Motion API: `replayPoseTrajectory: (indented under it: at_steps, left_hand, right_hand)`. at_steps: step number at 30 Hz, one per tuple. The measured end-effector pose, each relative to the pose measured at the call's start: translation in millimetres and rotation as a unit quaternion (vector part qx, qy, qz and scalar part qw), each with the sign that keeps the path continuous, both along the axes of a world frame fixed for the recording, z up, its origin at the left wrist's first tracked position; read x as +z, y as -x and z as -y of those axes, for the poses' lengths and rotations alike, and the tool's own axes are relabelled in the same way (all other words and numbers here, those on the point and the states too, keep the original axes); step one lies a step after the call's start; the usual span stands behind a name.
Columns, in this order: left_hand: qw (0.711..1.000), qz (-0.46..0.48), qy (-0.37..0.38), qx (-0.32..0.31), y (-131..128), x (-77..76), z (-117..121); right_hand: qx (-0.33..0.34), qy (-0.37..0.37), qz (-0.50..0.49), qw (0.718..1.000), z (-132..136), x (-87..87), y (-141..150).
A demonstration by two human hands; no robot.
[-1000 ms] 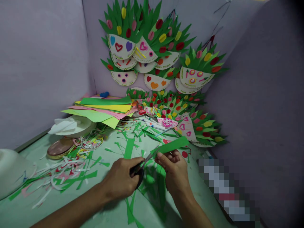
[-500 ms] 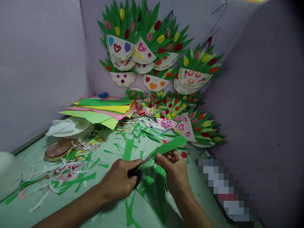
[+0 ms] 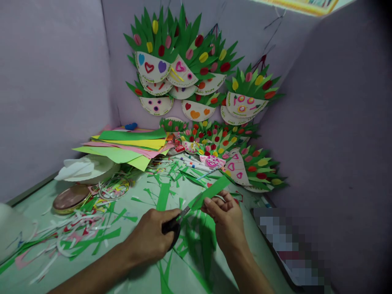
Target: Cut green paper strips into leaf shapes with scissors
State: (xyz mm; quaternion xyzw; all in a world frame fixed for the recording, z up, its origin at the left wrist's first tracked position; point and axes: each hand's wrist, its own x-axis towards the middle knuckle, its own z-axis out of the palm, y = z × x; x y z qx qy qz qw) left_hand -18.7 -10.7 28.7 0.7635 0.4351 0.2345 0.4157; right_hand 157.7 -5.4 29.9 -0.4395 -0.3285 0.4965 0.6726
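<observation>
My left hand (image 3: 153, 232) is closed round the black handles of a pair of scissors (image 3: 172, 227). Their blades point up and right, against the near end of a green paper strip (image 3: 214, 190). My right hand (image 3: 228, 216) pinches that strip between thumb and fingers, its other fingers curled behind. The strip slants up to the right above the table. Under the hands lie green paper leaf shapes (image 3: 207, 249) and thin green offcuts. Another green strip (image 3: 163, 197) lies flat just beyond the scissors.
Coloured paper sheets (image 3: 122, 153) are stacked at the back left, near a paper plate (image 3: 101, 169) and a round tin lid (image 3: 72, 198). Markers (image 3: 196, 165) lie toward the back. Decorated half-plates (image 3: 153, 67) hang on the wall. A blurred-out dark-edged object (image 3: 275, 241) sits at right.
The scissor blades have moved along the green strip, and its near end now looks narrower. Both hands stay in nearly the same place. The view has tilted slightly upward.
</observation>
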Motion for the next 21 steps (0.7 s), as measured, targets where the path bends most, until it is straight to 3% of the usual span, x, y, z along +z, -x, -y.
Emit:
replayPoseTrajectory:
  at_steps: [10, 21]
  left_hand:
    - [0.999, 0.03, 0.029, -0.021, -0.7, 0.2, -3.5]
    - [1.0, 0.015, 0.006, -0.006, 1.1, 2.8, -1.8]
  right_hand:
    - [0.001, 0.003, 0.0, 1.0, -0.9, -1.5, 0.8]
    - [0.022, 0.0, 0.023, 0.999, -0.8, -2.9, 4.0]
